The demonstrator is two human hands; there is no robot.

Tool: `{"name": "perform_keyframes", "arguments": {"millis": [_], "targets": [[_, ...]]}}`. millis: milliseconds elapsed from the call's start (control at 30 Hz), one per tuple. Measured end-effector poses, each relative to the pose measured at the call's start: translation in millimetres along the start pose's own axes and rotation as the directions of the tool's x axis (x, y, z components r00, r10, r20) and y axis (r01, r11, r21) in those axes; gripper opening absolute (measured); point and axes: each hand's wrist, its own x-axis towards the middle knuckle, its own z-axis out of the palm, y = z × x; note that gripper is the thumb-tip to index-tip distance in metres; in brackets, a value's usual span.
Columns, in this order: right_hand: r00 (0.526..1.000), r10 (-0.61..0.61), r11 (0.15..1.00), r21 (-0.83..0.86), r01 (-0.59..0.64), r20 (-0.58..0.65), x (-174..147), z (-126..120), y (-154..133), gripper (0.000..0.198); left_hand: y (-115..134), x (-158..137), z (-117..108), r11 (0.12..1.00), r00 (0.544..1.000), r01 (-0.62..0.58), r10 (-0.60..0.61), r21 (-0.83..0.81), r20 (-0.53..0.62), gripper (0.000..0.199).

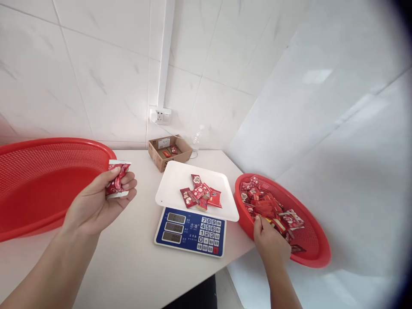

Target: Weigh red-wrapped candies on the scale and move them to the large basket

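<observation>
My left hand is closed around a red snack packet with pale ends, held above the table near the large red basket on the left. At the near edge of a smaller red basket, my right hand is curled, thumb against the fingers. What it grips, if anything, is hidden. Red snack packets fill part of that basket. Between my hands stands a digital scale with a blue keypad panel. Several red packets lie on its white tray.
Behind the scale, a cardboard box holds a few packets. A clear plastic bottle stands beside it by the wall. A plug and cord run from the wall socket. The white table meets a pale wall panel on the right.
</observation>
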Motion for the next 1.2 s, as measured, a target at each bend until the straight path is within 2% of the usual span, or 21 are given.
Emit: {"name": "perform_keyframes", "arguments": {"millis": [200, 300, 367, 500, 633, 767, 900, 1000, 1200], "targets": [[0.998, 0.065, 0.997, -0.036, -0.066, -0.018, -2, 6, -3, 0.047, 15, 1, -11, 0.995, 0.996, 0.046, -0.039, -0.085, 0.081, 0.024], [0.994, 0.104, 0.995, -0.006, -0.104, 0.022, -3, 1, -7, 0.049, 25, -5, -17, 0.994, 0.992, 0.068, -0.058, -0.087, 0.110, 0.024], [0.991, 0.115, 0.993, 0.008, -0.115, 0.064, -2, -3, -10, 0.050, 33, -9, -22, 0.995, 0.988, 0.040, -0.026, -0.094, 0.150, 0.023], [0.985, 0.130, 0.991, 0.016, -0.132, 0.111, 0, -9, -13, 0.051, 47, -11, -33, 0.985, 0.975, -0.097, 0.123, -0.144, 0.187, 0.027], [0.980, 0.146, 0.988, 0.029, -0.151, 0.133, 1, -10, -16, 0.051, 55, -4, -40, 0.968, 0.984, -0.086, 0.119, -0.235, 0.130, 0.031], [0.979, 0.146, 0.988, 0.037, -0.153, 0.144, 1, -10, -18, 0.052, 50, 1, -37, 0.970, 0.997, -0.019, 0.037, -0.241, 0.070, 0.032], [0.982, 0.127, 0.990, 0.050, -0.135, 0.139, 1, -8, -18, 0.055, 39, -6, -29, 0.978, 0.994, 0.025, -0.003, -0.208, 0.106, 0.031], [0.986, 0.095, 0.992, 0.070, -0.105, 0.134, 0, -6, -16, 0.055, 31, -13, -26, 0.986, 0.991, 0.015, 0.008, -0.165, 0.136, 0.030], [0.993, -0.005, 0.999, 0.038, 0.000, 0.115, -5, -6, -11, 0.050, 19, -21, -24, 0.998, 0.992, -0.042, 0.047, -0.049, 0.119, 0.028]]}}
